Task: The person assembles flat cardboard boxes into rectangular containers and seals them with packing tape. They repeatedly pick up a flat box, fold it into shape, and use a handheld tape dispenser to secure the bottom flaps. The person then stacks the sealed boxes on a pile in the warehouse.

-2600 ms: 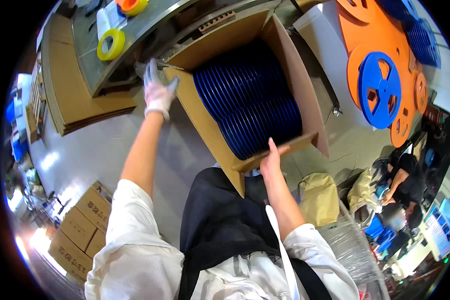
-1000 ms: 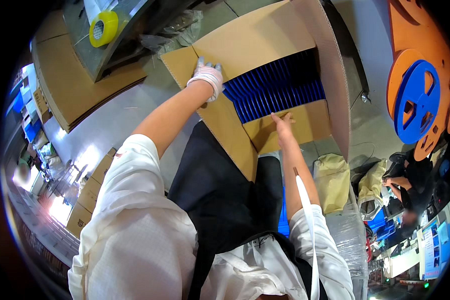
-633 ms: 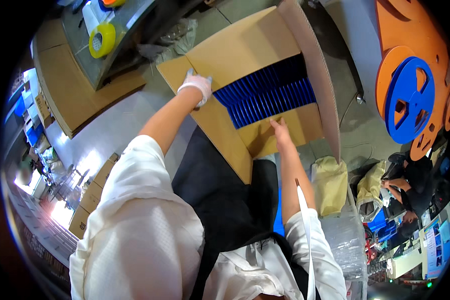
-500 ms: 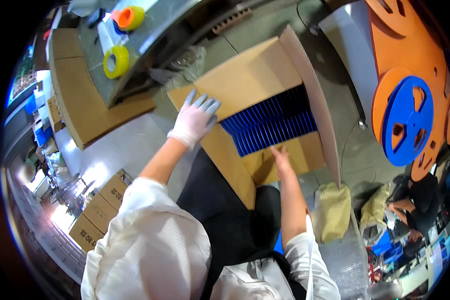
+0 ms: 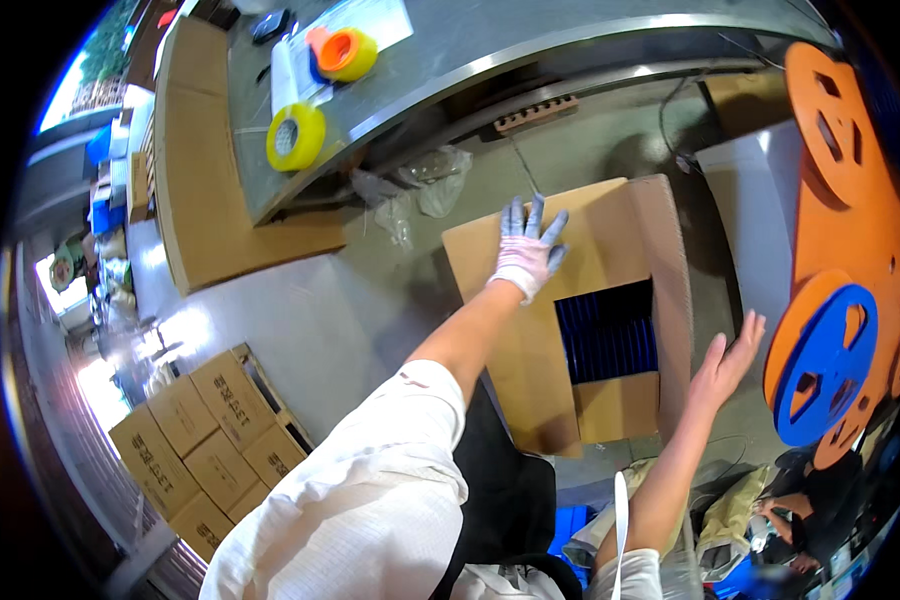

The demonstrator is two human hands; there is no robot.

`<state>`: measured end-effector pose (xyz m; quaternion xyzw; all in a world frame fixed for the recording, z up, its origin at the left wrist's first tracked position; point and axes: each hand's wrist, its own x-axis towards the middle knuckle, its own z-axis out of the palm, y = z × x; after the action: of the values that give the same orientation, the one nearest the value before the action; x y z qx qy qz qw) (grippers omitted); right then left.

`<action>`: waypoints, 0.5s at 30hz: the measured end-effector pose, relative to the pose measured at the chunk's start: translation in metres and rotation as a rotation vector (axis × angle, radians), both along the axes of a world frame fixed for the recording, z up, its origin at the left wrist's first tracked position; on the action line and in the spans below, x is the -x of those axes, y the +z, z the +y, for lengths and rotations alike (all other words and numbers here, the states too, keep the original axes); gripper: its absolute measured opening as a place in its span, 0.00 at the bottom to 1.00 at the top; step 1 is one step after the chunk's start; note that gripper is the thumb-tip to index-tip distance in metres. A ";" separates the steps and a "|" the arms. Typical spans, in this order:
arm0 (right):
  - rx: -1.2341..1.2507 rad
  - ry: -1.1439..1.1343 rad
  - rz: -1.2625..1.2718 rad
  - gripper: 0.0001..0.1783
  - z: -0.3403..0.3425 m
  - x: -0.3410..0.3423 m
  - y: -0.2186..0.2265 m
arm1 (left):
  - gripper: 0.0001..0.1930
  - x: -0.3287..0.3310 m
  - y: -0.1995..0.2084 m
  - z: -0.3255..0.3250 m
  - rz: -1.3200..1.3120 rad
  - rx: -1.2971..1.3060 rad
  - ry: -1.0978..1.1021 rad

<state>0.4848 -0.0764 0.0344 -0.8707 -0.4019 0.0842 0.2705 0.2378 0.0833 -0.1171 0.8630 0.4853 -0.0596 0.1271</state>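
An open cardboard box [image 5: 518, 365] stands in front of me. Through its opening show tightly packed thin blue pieces [image 5: 605, 345], edge-on and partly shaded; their kind I cannot make out. The left flap lies folded inward over part of them. My left hand [image 5: 532, 248], in a white glove with grey fingertips, rests with fingers spread on the far-left flaps. Bare and open, my right hand [image 5: 727, 365] is raised just outside the right flap [image 5: 675, 300], thumb apart from the fingers, holding nothing.
A metal-edged workbench [image 5: 410, 75] bears a yellow tape roll [image 5: 296, 137] and an orange-cored roll [image 5: 347, 54]. Orange reels [image 5: 830, 120] and a blue reel [image 5: 825, 365] stand at right. Stacked cartons [image 5: 205, 440] sit at left. Another person [image 5: 805, 510] works at lower right.
The left flap has folded inward, covering part of the blue pieces. My left hand has moved onto the flaps; my right hand has gone from the near flap to outside the right one.
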 end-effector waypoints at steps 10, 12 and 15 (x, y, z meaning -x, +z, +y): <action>0.654 0.147 0.315 0.46 -0.038 0.167 -0.152 | 0.25 0.020 -0.008 0.078 -0.306 0.517 0.113; 0.671 0.154 0.361 0.44 -0.038 0.160 -0.148 | 0.23 0.026 -0.012 0.089 -0.369 0.547 0.006; 0.646 0.198 0.428 0.41 0.008 0.153 -0.134 | 0.23 0.031 -0.021 0.092 -0.319 0.604 -0.063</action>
<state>0.3314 -0.0685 -0.0998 -0.8310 -0.3712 0.4112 0.0510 0.2068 0.1749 -0.1376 0.7994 0.3928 -0.0689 0.4493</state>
